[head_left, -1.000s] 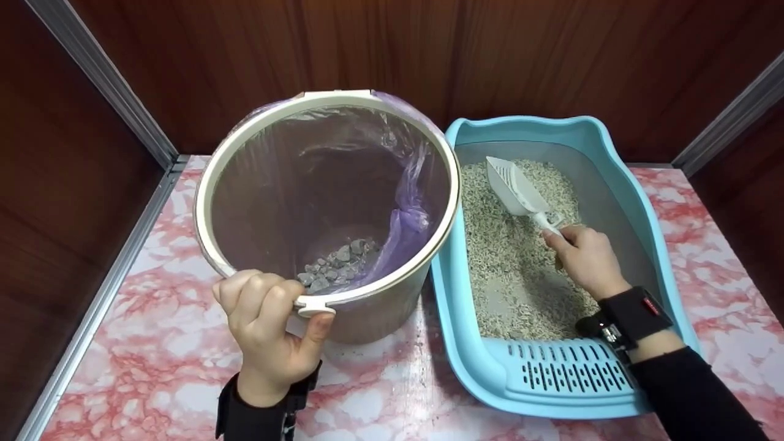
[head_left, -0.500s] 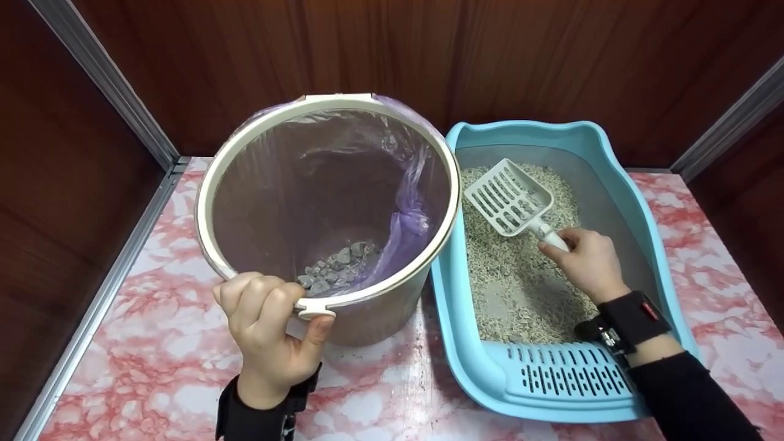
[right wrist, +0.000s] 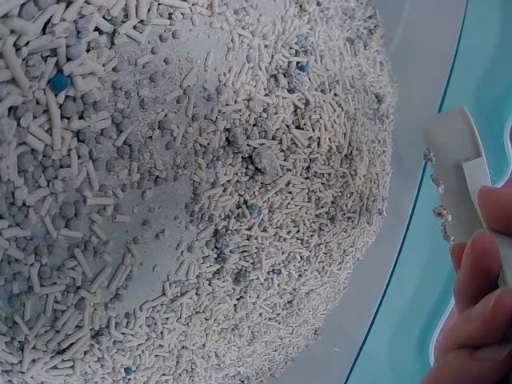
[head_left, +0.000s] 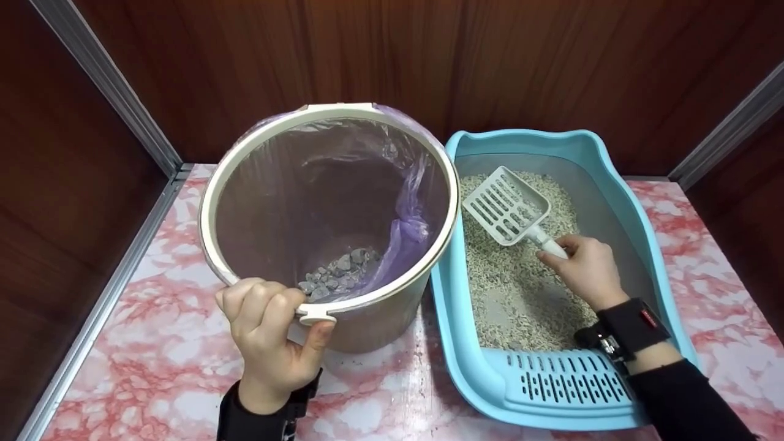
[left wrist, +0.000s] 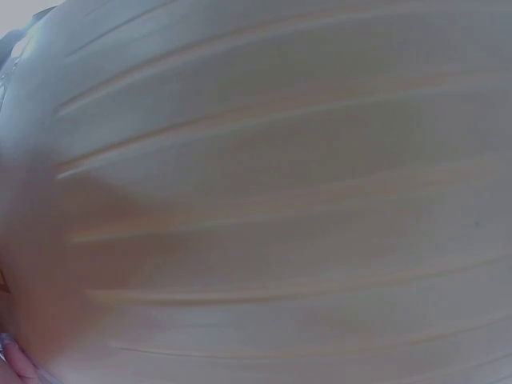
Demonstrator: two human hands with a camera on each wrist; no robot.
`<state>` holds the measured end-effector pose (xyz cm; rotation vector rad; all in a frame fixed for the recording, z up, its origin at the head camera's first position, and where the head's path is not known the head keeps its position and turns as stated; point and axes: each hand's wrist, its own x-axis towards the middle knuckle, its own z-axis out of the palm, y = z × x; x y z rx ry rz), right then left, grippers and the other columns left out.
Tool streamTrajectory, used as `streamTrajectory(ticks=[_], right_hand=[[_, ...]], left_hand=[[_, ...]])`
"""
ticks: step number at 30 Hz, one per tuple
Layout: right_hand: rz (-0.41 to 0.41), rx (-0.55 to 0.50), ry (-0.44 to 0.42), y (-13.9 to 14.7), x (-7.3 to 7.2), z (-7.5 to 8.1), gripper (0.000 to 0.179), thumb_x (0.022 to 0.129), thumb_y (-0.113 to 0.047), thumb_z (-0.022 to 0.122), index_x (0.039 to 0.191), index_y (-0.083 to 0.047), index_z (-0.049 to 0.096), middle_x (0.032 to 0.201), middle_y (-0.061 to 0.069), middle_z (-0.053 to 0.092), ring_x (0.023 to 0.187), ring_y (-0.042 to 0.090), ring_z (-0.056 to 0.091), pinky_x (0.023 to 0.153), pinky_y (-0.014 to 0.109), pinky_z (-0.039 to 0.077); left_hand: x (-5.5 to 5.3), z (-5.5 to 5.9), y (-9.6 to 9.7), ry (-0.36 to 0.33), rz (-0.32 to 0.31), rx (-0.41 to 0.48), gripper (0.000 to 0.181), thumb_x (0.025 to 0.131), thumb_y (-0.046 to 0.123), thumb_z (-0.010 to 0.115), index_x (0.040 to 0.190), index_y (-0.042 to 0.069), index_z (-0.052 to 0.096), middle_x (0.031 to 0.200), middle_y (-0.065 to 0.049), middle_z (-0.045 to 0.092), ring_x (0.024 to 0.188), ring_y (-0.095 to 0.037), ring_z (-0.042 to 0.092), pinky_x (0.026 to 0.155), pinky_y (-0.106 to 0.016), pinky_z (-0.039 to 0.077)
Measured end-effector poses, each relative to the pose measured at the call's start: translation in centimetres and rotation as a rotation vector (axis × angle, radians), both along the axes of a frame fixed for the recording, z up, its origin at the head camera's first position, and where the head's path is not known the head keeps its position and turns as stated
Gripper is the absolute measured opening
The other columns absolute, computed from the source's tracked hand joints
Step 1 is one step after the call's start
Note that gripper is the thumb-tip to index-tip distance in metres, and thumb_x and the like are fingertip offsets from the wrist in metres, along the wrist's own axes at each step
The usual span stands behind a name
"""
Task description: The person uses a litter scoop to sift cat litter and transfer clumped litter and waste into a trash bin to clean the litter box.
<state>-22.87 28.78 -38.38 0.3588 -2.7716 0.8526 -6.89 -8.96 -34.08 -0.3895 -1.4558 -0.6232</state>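
Observation:
My left hand (head_left: pixel 267 334) grips the front rim of a trash bin (head_left: pixel 373 318), fingers over the edge and thumb below by the cream tab. A purple-tinted bag (head_left: pixel 401 239) lines the bin, and gray litter clumps (head_left: pixel 334 272) lie at its bottom. Over the blue litter box (head_left: pixel 456 318), my right hand (head_left: pixel 585 269) holds the handle of a pale slotted litter scoop (head_left: pixel 505 205), its head pointing up and left. In the right wrist view a few small bits cling along the scoop (right wrist: pixel 452 136). Only the bin's ribbed wall (left wrist: pixel 272 184) fills most of the left wrist view.
Pale pellet litter (head_left: pixel 520 306) covers most of the box floor, thinner near the front. A slotted step (head_left: pixel 569 380) forms the box's front end. The bin stands against the box's left side on a red-and-white marbled surface (head_left: pixel 153 343). Dark wood panels (head_left: pixel 392 49) close off the back and sides.
The litter scoop has turned from tilted on its side to showing its slotted face. The right hand stays over the box, and the left keeps its grip on the bin rim. The head view shifted slightly.

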Motion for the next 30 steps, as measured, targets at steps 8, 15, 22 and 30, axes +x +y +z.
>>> streamTrajectory(ticks=[8,15,22,30], right_hand=[[0.023,-0.059,-0.097,0.4,-0.2,1.3,0.029,0.091,-0.024,0.07,0.091,0.005,0.068,0.068,0.006,0.059,0.051,0.013,0.046,0.046,0.027,0.037],[0.088,-0.26,-0.278,0.4,0.5,7.2,0.033,0.097,-0.024,0.06,0.101,0.008,0.061,0.069,0.001,0.058,0.055,0.007,0.049,0.048,0.023,0.042],[0.24,-0.339,-0.158,-3.5,2.9,15.6,0.024,0.097,-0.024,0.062,0.092,-0.002,0.07,0.064,0.002,0.057,0.052,0.008,0.047,0.046,0.023,0.039],[0.474,0.164,0.551,-11.7,5.2,17.3,0.014,0.09,-0.016,0.07,0.098,-0.006,0.073,0.073,0.004,0.063,0.059,0.019,0.054,0.051,0.032,0.044]], left_hand=[[0.3,0.4,0.1,-0.003,0.016,-0.021,0.053,0.096,0.052,0.051,0.068,0.006,0.048,0.068,-0.007,0.042,0.073,-0.029,0.037,0.072,-0.042,0.022],[0.3,0.7,0.0,-0.009,0.01,-0.033,0.052,0.096,0.051,0.051,0.069,0.007,0.049,0.067,-0.006,0.041,0.072,-0.028,0.037,0.07,-0.042,0.021],[-0.3,0.5,-0.4,-0.027,0.012,-0.043,0.052,0.096,0.051,0.051,0.069,0.007,0.048,0.067,-0.006,0.042,0.072,-0.029,0.037,0.072,-0.042,0.022],[-0.6,0.3,-0.6,-0.032,0.009,-0.049,0.052,0.096,0.051,0.051,0.07,0.006,0.049,0.068,-0.006,0.043,0.072,-0.029,0.038,0.072,-0.042,0.023]])
